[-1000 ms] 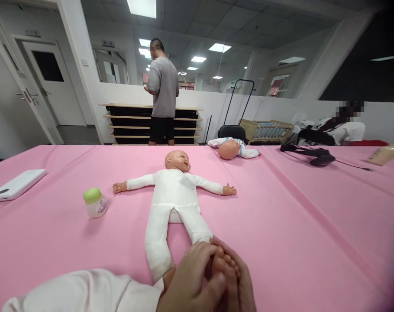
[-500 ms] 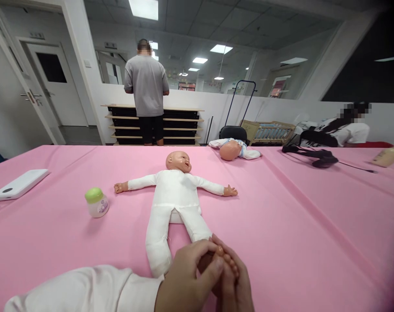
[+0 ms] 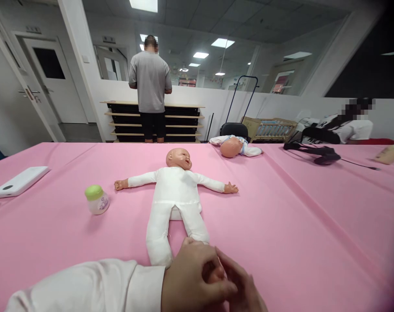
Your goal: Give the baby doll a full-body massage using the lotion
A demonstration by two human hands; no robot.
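Your left hand [image 3: 192, 277] curls around the doll's [image 3: 176, 186] foot [image 3: 217, 274], your right hand [image 3: 245, 284] cupped beside it, its hold unclear; use light pressure, the leg [image 3: 196, 225] supported.

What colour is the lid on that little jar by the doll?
The lid is light green, in the head view.

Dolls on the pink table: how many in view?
2. White doll: middle of the pink table, right of the jar. Second doll: far edge, by the black chair. More could be out of frame.
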